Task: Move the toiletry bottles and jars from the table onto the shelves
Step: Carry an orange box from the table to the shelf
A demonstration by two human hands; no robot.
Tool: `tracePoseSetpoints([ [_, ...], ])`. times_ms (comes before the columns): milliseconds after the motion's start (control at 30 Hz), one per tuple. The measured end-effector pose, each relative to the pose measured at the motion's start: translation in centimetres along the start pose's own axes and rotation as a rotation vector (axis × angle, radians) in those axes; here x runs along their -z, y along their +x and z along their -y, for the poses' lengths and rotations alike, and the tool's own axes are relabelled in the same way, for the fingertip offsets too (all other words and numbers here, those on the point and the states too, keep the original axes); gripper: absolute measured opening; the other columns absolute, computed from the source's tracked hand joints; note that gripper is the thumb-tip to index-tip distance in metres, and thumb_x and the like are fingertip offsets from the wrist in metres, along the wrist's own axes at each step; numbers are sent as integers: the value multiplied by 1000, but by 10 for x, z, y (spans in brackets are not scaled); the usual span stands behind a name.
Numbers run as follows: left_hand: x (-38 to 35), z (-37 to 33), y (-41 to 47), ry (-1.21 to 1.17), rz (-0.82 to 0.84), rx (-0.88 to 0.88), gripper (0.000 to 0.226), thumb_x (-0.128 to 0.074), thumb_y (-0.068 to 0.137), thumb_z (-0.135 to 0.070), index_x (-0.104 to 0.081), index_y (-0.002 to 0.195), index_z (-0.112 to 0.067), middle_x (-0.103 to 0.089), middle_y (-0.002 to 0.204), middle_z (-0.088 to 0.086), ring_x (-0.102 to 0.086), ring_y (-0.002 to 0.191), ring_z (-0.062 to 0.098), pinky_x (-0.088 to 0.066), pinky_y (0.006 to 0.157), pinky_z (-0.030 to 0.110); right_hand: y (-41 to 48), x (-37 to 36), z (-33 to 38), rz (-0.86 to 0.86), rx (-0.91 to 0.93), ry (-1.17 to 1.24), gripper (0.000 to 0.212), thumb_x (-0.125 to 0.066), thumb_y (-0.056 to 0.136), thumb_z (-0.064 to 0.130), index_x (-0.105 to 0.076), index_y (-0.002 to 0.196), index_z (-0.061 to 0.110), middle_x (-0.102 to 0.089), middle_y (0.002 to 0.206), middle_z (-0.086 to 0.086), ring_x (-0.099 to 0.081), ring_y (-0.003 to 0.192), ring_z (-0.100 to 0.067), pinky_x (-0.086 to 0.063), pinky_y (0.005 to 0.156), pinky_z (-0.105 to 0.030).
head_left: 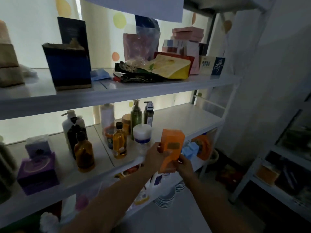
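Leaning slightly, tall orange box.

A tall orange box is held nearly upright just before the middle shelf, where a white-lidded jar and an amber bottle stand.

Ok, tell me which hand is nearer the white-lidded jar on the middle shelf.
Left. The left hand holds the orange box just beside the white-lidded jar; the right hand holds the box's lower right edge, farther from the jar.
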State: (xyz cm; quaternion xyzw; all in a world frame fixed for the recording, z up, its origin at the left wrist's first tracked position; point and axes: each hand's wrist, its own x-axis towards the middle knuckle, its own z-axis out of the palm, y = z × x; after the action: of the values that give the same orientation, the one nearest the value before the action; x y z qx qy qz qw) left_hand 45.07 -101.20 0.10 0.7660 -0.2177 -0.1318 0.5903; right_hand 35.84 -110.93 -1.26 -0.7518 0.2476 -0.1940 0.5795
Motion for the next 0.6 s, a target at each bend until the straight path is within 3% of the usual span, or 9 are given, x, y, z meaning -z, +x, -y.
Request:
tracePoseSetpoints([
  [100, -14, 1, 24, -17, -33, -10, 59, -76, 70, -43, -57, 113, -9, -65, 105, 3, -63, 98, 21, -51, 84, 33, 30, 4, -1, 11, 6, 4, 20, -54, 91, 3, -58, 110, -4, -63, 98, -13, -59, 83, -15, -48, 61, -6],
  [233, -32, -2, 57, -51, -130, -44, 55, -72, 67, -44, -53, 108, -13, -65, 104, 5, -63, 96, 20, -53, 83, 33, 79, 11, -3, 30, 1, -23, 22, -53, 91, 2, -58, 112, -2, -63, 101, -14, -60, 92, -23, -48, 63, -6],
  [333, -46, -8, 85, -107, -193, -74, 40, -74, 80, -22, -51, 112, -15, -63, 106, 2, -61, 98, 16, -51, 81, 25, 122, 20, -2, 73, 35, -51, 24, -52, 90, -2, -57, 113, -2, -60, 100, -8, -60, 85, -15, -47, 61, -4],
  [400, -54, -10, 104, -153, -241, -109, 35, -71, 82, -12, -50, 108, -21, -62, 103, -5, -61, 94, 7, -51, 73, 16, 151, 24, 0, 134, 39, -18, 28, -55, 89, -1, -56, 117, 3, -60, 103, -6, -61, 90, -17, -49, 66, -9],
  [467, -61, -13, 124, -157, -325, -126, 36, -69, 83, -10, -48, 104, -29, -61, 103, -8, -59, 94, 1, -51, 77, 17, 181, 27, 1, 195, 54, -58, 31, -56, 90, 5, -56, 121, 8, -60, 107, -3, -59, 103, -20, -47, 79, -17],
  [600, -67, -13, 158, -157, -409, -112, 36, -65, 86, -8, -44, 108, -27, -57, 102, -12, -59, 89, -7, -49, 81, 19, 231, 25, 0, 326, 99, -108, 28, -56, 92, 11, -56, 119, 10, -63, 115, -8, -58, 101, -18, -46, 81, -20],
])
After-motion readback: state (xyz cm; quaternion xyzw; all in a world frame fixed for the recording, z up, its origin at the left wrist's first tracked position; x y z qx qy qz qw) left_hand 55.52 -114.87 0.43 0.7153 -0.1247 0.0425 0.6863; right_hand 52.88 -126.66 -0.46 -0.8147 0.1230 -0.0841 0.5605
